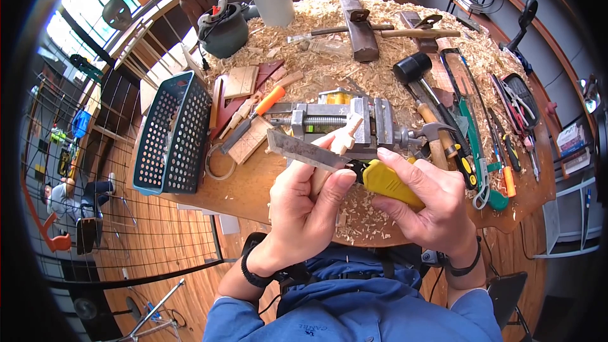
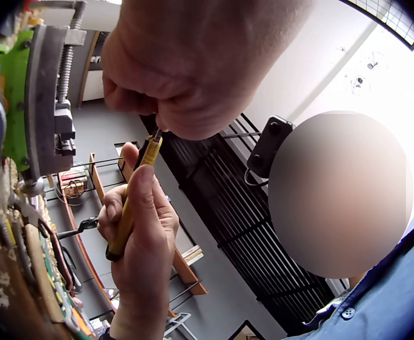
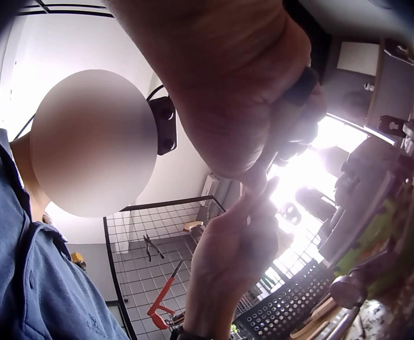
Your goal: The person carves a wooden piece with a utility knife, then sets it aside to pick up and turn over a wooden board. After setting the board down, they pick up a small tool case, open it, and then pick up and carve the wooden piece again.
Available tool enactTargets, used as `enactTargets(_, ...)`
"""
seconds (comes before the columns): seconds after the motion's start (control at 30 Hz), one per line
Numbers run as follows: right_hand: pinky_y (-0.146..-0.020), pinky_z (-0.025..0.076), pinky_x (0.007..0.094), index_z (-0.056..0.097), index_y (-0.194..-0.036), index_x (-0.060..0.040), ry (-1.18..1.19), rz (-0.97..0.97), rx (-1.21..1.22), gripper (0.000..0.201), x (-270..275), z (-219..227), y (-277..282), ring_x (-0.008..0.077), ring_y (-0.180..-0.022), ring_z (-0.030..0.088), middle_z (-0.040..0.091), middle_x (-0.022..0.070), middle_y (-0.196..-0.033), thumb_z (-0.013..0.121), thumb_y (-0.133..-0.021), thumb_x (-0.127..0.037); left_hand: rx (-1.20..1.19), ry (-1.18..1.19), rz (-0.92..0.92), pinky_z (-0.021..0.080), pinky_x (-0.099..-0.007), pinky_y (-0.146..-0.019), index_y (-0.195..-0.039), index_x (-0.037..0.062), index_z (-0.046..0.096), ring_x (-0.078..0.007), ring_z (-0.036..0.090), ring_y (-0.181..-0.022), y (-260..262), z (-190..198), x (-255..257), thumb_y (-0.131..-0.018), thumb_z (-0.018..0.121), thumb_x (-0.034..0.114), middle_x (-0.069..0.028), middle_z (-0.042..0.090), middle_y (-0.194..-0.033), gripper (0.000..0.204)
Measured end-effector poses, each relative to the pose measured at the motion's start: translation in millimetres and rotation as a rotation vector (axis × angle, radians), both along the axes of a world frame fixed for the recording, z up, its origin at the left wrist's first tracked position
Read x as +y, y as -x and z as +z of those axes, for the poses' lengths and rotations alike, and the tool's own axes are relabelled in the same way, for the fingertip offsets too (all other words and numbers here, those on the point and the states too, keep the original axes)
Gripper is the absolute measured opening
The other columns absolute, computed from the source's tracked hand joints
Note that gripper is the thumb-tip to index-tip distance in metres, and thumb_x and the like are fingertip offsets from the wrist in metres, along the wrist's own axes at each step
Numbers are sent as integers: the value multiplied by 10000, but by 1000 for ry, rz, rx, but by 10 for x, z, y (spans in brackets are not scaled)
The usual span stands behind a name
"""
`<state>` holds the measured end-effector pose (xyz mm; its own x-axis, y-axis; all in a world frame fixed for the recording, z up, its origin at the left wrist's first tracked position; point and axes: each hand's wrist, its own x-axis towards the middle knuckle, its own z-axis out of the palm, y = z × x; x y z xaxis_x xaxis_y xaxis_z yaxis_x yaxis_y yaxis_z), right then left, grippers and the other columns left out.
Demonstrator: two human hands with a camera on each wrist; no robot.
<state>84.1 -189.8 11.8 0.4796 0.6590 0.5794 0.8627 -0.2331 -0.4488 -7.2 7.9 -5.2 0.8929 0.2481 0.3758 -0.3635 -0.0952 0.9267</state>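
In the head view my left hand (image 1: 301,209) grips a small carved piece of pale wood (image 1: 347,137), its knobbed end standing up past the fingers. My right hand (image 1: 434,199) holds a utility knife by its yellow handle (image 1: 386,182). The knife's long, wide blade (image 1: 305,153) reaches left across the wood, just above the left thumb. From the left wrist, the right hand (image 2: 147,237) shows curled round the yellow and black knife (image 2: 137,191). Seen from the right wrist, the left hand (image 3: 228,248) is below the right hand (image 3: 228,106), and the wood is mostly hidden.
A metal vise (image 1: 348,120) stands just beyond the hands. To the left are a perforated basket (image 1: 180,133) and an orange-handled chisel (image 1: 269,101). A black mallet (image 1: 411,68), a hammer (image 1: 437,132) and several other tools lie right. Shavings (image 1: 304,19) cover the table's back.
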Motion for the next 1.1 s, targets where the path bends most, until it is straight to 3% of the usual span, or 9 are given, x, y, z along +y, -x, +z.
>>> enactTargets(0.43,-511,489,379,655,-1357,-25,4,15,33,626,-6,8,11,249,-554,601,614,97,-715,850,-825,-289,80,92,-42,450,-282,-1008,-1501,-105,416,-124,572,-1120,35,24,-16,-1037,623,77,-104,643,-1283,540)
enactTargets(0.53,-515,491,380,655,-1357,-26,11,12,33,626,-9,10,7,250,-557,602,616,98,-719,850,-824,-289,-38,40,-46,451,-285,-1013,-1498,-104,419,-120,570,-1133,-11,-3,-31,-1035,624,72,-104,646,-1277,536)
enactTargets(0.73,-521,492,380,658,-1352,-25,15,-10,9,621,3,3,15,253,-560,600,619,103,-729,848,-826,-292,25,143,3,481,-271,-971,-1456,-93,471,-111,595,-1114,16,15,-39,-1024,654,85,-101,667,-1248,502)
enactTargets(0.8,-521,492,380,659,-1351,-25,14,-15,3,620,4,5,15,254,-560,600,620,105,-731,848,-826,-295,9,2,22,493,-266,-948,-1427,-84,508,-113,612,-1085,1,2,-1,-1016,674,99,-99,683,-1219,480)
enactTargets(1.0,-521,490,381,666,-1339,-26,8,-22,-1,609,7,39,24,257,-560,599,618,108,-732,850,-823,-291,-18,-22,74,508,-264,-902,-1378,-77,562,-109,622,-1016,-31,1,-12,-1008,683,95,-91,705,-1119,426)
enactTargets(1.07,-639,563,369,664,-1326,-5,103,-41,66,602,-16,104,50,295,-710,714,716,169,-885,872,-793,-195,-6,-42,79,510,-265,-898,-1368,-75,572,-111,626,-1013,-19,-7,2,-1007,684,95,-96,709,-1114,415)
enactTargets(1.1,-639,563,369,664,-1326,-5,103,-41,66,602,-19,105,53,295,-710,714,716,169,-885,872,-793,-195,5,-62,84,513,-266,-894,-1359,-73,582,-113,630,-1010,-13,-11,12,-1006,686,94,-101,712,-1109,404)
